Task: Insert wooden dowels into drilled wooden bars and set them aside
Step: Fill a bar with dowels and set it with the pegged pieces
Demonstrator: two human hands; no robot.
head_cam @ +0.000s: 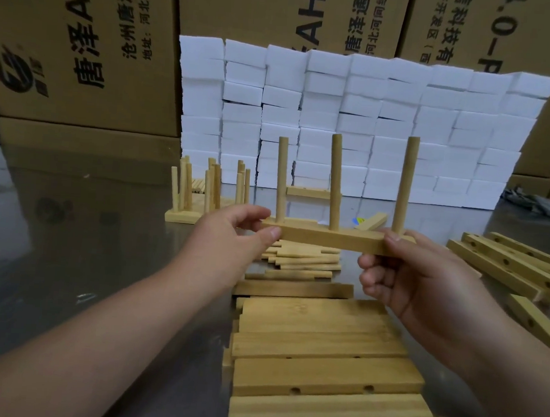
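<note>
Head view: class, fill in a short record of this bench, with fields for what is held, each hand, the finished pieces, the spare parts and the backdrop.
held: bar with three upright dowels, off the table
left hand: pinches bar's left end
right hand: grips bar's right end
finished: dowelled bars standing far left
spare dowels: loose pile on table, below held bar
empty bars: stacks at front and right
backdrop: white blocks, boxes

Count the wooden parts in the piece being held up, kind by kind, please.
Drilled bar: 1
Upright dowels: 3
Total: 4 parts, pinched at the ends by the left hand and right hand.
</note>
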